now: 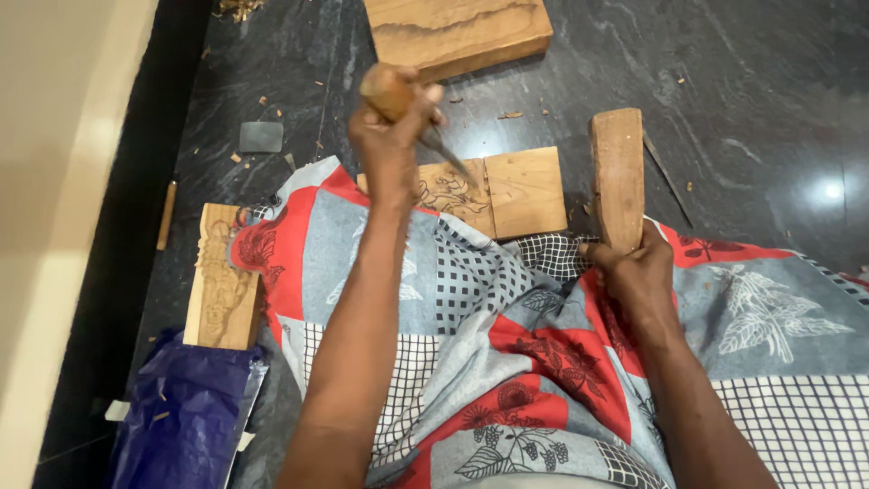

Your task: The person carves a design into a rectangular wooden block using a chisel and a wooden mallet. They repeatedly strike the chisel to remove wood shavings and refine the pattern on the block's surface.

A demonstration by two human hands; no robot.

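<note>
A wood-handled chisel (405, 109) is gripped high in the left hand (391, 149), fingers wrapped tight round the handle, its metal tip angled down onto the small carved board (493, 192). That board is laid flat on the dark stone floor (742, 100), just past the patterned cloth (507, 353), so the drawn design is kept within easy reach. In the right hand (638, 276), a wooden block mallet (617, 177) is held upright by its lower end, fingers closed about it, poised beside the board. A larger plank (457, 32) is seen beyond, and a carved strip (220, 281) at the left by a blue bag (186, 412).
</note>
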